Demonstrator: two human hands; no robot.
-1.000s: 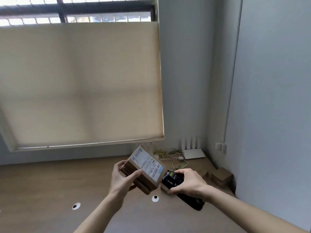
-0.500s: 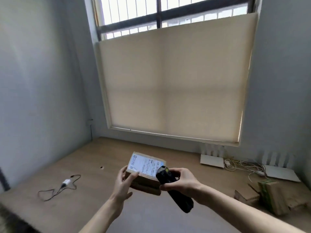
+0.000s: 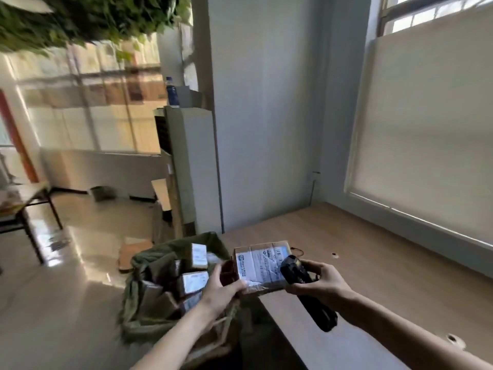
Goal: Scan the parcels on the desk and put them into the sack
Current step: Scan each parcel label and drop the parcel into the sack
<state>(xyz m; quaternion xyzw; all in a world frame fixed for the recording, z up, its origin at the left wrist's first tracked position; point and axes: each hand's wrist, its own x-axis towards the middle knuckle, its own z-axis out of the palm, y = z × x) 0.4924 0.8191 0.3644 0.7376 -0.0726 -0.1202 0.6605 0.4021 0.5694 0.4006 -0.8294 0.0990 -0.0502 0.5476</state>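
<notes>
Parcel (image 3: 260, 265) now beside sack (image 3: 170, 284); left fingers (image 3: 229, 285) grip it, right grip scanner (image 3: 306, 289).

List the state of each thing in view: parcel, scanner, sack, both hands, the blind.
Parcel: held above the desk edge, label up.
Scanner: gripped, head over the label.
Sack: open, parcels inside.
Left hand: grips the parcel.
Right hand: grips the scanner.
Blind: mostly lowered.

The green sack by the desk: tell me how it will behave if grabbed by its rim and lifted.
The green sack looks like soft cloth: its rim sags and folds, so it would likely flop rather than hold shape. Several parcels already fill it, so it is probably heavy and would bulge. The load lies jumbled, so it may shift when lifted.
</notes>
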